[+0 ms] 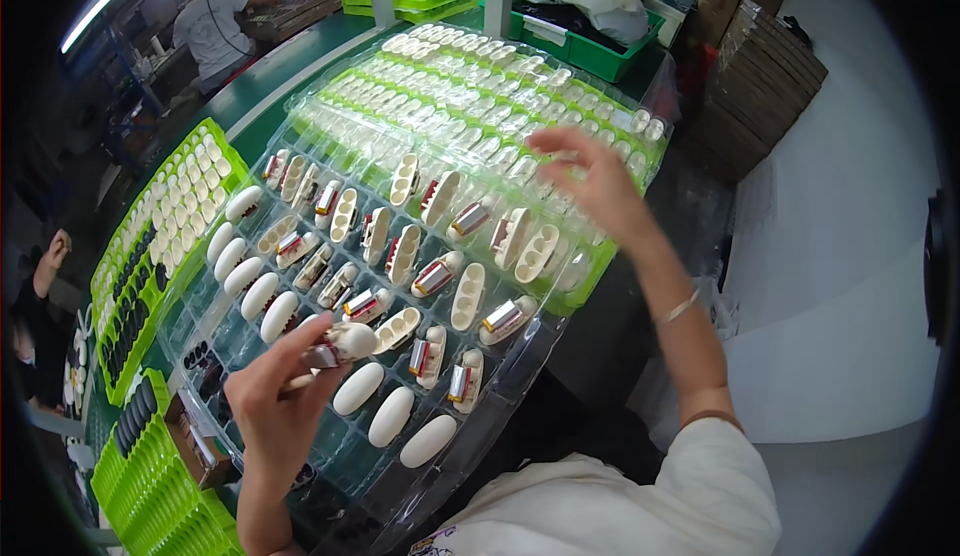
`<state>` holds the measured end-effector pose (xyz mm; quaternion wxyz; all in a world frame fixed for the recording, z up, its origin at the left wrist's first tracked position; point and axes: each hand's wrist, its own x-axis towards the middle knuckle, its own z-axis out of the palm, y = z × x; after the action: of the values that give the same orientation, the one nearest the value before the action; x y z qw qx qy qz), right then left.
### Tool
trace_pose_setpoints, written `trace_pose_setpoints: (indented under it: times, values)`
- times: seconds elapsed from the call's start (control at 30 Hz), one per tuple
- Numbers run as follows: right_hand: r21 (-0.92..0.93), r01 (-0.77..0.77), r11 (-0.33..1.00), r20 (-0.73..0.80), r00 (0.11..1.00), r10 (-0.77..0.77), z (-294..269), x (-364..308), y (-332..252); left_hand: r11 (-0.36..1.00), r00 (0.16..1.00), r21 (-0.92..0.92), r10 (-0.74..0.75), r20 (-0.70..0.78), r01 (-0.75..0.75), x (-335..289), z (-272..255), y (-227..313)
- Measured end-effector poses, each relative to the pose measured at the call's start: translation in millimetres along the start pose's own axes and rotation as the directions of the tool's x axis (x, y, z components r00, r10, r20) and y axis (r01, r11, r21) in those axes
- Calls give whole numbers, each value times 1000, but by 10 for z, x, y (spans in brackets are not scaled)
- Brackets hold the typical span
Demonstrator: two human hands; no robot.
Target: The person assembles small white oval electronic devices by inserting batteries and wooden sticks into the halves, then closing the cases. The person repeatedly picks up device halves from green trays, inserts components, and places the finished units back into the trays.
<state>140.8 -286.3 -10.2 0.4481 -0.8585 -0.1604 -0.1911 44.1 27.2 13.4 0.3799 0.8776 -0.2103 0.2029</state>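
Observation:
My left hand (285, 381) is closed around a white oval casing (352, 340) with a silver part showing at its side. It hovers over the clear compartment tray (340, 436), where several similar casings lie in rows. Some are open shells with round hollows, such as the shell (467, 296); others hold a silver battery (436, 274) with red beside it. Smooth closed white ovals (391, 416) fill nearby compartments. My right hand (590, 181), a little blurred, is over the far tray (590, 281) of clear and white pieces on green, fingers stretched and apart.
Green trays (215, 146) of white and black oval pieces stand on the left, with an emptier ribbed green tray (160, 476) nearer me. A green crate (590, 51) with white plastic bags is at the back. Stacked cartons (765, 86) stand at the right. Another person (215, 36) works far left.

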Motion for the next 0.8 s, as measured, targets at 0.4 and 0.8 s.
trace_pose_setpoints:
  times: [0.4,0.8]
  values:
    - [-821,-11,571,268,876,402,-1656,774,1975,945,963,-258,-144,227,202,117,-69,-72]
    - [-570,-35,821,179,970,166,-1463,829,1134,813,924,-460,-235,302,357,144,-99,-201]
